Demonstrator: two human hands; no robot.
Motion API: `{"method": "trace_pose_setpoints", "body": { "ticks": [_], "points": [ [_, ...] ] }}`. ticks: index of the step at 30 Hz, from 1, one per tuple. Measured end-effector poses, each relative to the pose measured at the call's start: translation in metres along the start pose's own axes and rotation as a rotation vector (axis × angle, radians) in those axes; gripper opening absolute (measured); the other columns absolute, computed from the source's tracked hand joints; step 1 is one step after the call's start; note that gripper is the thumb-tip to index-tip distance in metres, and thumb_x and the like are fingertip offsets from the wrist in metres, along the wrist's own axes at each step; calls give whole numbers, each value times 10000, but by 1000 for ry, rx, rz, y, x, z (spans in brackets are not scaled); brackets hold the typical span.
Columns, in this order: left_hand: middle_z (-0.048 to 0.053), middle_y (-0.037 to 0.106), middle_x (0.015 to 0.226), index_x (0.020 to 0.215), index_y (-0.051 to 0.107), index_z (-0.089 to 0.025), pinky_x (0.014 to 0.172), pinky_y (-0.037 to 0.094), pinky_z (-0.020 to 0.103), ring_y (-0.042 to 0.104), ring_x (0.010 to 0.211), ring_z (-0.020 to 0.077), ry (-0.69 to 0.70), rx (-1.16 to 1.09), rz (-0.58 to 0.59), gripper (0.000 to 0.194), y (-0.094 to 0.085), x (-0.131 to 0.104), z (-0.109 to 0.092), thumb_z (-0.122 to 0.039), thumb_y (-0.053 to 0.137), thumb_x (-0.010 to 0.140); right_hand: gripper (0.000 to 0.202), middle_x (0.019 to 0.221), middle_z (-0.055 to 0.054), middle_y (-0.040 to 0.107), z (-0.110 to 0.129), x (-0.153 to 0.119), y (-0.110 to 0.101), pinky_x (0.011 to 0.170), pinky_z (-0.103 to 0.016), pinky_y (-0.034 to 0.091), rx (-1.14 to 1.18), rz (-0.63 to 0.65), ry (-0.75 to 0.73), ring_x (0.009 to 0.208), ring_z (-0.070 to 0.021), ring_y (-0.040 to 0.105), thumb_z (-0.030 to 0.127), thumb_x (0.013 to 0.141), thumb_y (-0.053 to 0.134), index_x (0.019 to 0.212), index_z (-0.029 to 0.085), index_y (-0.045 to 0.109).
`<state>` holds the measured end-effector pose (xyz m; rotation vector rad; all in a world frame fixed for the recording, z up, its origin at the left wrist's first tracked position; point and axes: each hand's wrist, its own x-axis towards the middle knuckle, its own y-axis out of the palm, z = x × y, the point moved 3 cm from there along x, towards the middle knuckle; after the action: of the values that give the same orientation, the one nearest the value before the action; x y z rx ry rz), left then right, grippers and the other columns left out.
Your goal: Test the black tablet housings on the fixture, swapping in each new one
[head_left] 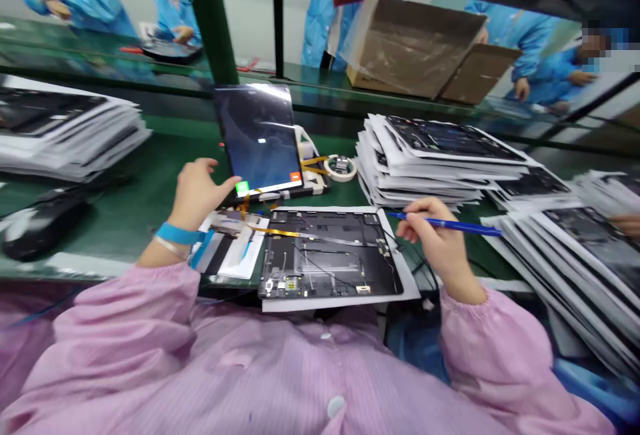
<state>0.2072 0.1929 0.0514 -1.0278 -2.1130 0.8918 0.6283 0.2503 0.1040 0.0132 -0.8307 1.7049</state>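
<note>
My left hand [200, 188] is open, its thumb stretched to the lower left corner of a lit tablet screen [260, 135], by a green button. That screen leans upright behind a small board with flex cables [233, 225]. In my right hand [433, 238] is a blue pen-like tool [463, 226], its tip pointing left over an opened tablet housing [335, 265]. The black housing lies flat on white sheets in front of me, showing wires and small circuit parts. An orange ribbon cable [280, 232] runs from the small board across the housing.
Stacks of tablet housings between white sheets stand at the left [75, 148], back right [425, 168] and far right [560, 268]. A tape roll [341, 168] lies behind the housing. A dark computer mouse-like object [43, 221] sits left. Beyond the rail are cardboard boxes [410, 48] and people in blue.
</note>
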Motion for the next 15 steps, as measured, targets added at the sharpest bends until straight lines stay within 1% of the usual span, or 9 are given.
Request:
{"method": "trace_pose_setpoints", "body": {
  "ticks": [1, 2, 3, 4, 5, 7, 9, 11, 15],
  "points": [
    [101, 670, 966, 1041, 629, -113, 765, 421, 371, 603, 915, 292, 50, 28, -94, 524, -5, -5, -10, -540, 642, 736, 120, 597, 21, 615, -12, -9, 2, 468, -244, 406, 82, 14, 106, 488, -139, 544, 324, 836, 559, 867, 228, 493],
    [99, 662, 1019, 1119, 601, -127, 796, 419, 383, 593, 966, 307, 113, 35, -152, 555, -9, -12, -22, -549, 618, 759, 143, 634, 6, 645, -24, -17, 6, 486, -247, 432, 135, 32, 198, 530, -147, 577, 334, 829, 570, 891, 221, 508],
    [89, 659, 1043, 1151, 586, -148, 809, 422, 384, 594, 975, 300, 178, 18, -143, 535, -9, -19, -38, -540, 591, 786, 159, 651, -1, 656, -36, -24, 10, 510, -250, 451, 159, 49, 269, 562, -151, 596, 335, 811, 592, 887, 214, 521],
    [76, 663, 1037, 1139, 591, -173, 801, 431, 372, 604, 949, 277, 248, -14, -61, 478, -5, -27, -55, -521, 566, 813, 159, 630, 5, 644, -47, -29, 14, 521, -249, 455, 168, 63, 315, 566, -148, 594, 329, 791, 613, 851, 210, 527],
    [63, 671, 1011, 1096, 610, -191, 782, 440, 357, 613, 908, 250, 321, -42, 73, 415, 3, -35, -73, -503, 552, 828, 154, 586, 21, 615, -56, -32, 18, 520, -244, 449, 171, 70, 341, 543, -138, 576, 321, 776, 625, 801, 210, 521],
    [44, 682, 931, 977, 641, -205, 718, 443, 324, 617, 819, 211, 467, -51, 387, 333, 24, -51, -106, -491, 560, 828, 151, 523, 50, 556, -68, -34, 24, 485, -232, 416, 173, 64, 354, 473, -116, 516, 315, 778, 611, 749, 214, 501],
    [32, 679, 861, 889, 643, -202, 646, 413, 295, 605, 755, 193, 580, 16, 629, 312, 47, -64, -129, -499, 595, 805, 115, 539, 55, 560, -73, -33, 27, 454, -228, 387, 155, 32, 336, 445, -109, 488, 303, 785, 583, 776, 217, 508],
    [20, 665, 807, 830, 620, -197, 578, 354, 274, 582, 694, 178, 634, 99, 747, 305, 65, -69, -138, -496, 639, 775, 84, 555, 56, 564, -73, -32, 28, 450, -229, 377, 118, -13, 317, 445, -111, 491, 272, 769, 575, 781, 218, 511],
    [2, 640, 761, 759, 558, -196, 536, 270, 265, 542, 638, 161, 630, 152, 798, 304, 81, -68, -134, -475, 677, 749, 105, 485, 71, 495, -72, -31, 28, 466, -233, 368, 67, -64, 305, 440, -113, 482, 216, 747, 544, 681, 226, 462]
  ]
}}
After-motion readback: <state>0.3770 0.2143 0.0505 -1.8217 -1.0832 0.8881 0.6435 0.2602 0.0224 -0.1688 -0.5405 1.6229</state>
